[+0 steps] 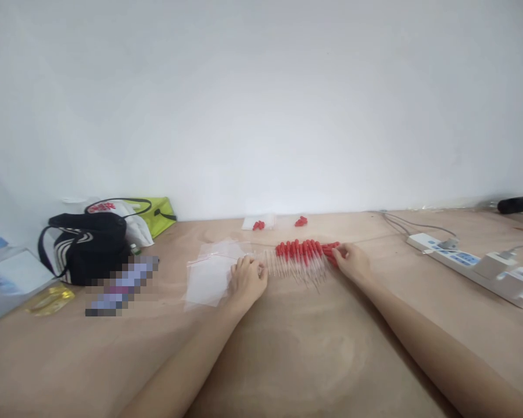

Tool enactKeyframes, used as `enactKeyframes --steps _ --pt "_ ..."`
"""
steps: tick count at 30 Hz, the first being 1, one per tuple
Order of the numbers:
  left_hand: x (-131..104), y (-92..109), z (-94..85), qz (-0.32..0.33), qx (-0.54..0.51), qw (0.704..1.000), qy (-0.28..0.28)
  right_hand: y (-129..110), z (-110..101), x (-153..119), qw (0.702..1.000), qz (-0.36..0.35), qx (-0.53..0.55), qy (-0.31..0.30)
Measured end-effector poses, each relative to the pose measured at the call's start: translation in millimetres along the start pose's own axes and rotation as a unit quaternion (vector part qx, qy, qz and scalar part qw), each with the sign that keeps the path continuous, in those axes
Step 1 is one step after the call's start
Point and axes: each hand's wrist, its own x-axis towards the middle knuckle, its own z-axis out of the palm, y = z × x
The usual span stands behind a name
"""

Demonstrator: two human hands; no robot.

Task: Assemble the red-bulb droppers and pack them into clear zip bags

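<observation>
Several thin clear sticks with red ends (303, 251) lie side by side in a row on the wooden table, red ends toward the wall. At the row's left end, my left hand (248, 278) rests with curled fingers beside the sticks and partly over clear plastic bags (207, 278); what its fingertips hold, if anything, is too small to tell. My right hand (352, 262) pinches red pieces at the row's right end. Two small groups of red pieces, one on the left (258, 225) and one on the right (301, 221), lie near the wall.
A black bag (91, 244), a white bag (137, 226) and a green bag (161, 215) stand at the left. Yellow film (52, 300) lies in front of them. A white power strip (466, 261) with plugs and cables is at the right of the table (305, 360).
</observation>
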Motion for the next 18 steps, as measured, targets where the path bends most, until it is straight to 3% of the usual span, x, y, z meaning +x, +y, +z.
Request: enactKeyframes --steps 4,9,18 --pt "19.7 11.2 9.9 0.004 0.068 0.997 -0.033 18.1 -7.1 -7.6 0.999 -0.046 -0.012 -0.003" --pt "34.7 20.2 17.5 -0.006 0.089 0.994 -0.059 7.7 -11.2 -16.1 0.992 -0.083 -0.095 -0.033" --pt "44.7 31.0 21.0 -0.042 0.089 0.991 -0.086 -1.5 -4.1 -22.0 0.977 -0.12 -0.174 -0.024"
